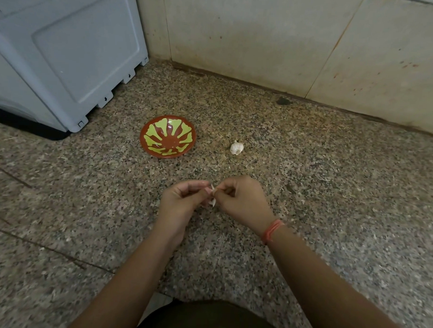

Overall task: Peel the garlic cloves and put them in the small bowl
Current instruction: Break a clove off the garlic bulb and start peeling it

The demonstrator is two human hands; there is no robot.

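A small red bowl (167, 136) with a yellow-green pattern sits on the speckled stone floor, with nothing visible inside it. To its right lies a white garlic bulb (236, 148). Nearer to me, both hands meet over the floor around one garlic clove (213, 195). My left hand (182, 202) holds the clove from the left with curled fingers. My right hand (241, 201), with an orange thread on its wrist, pinches the clove's papery white skin. Most of the clove is hidden between the fingers.
A pale grey appliance (64, 53) stands at the back left on a dark base. A beige tiled wall (288, 41) runs along the back, about a hand's length behind the bowl and bulb. Speckled floor (344, 193) stretches to the right.
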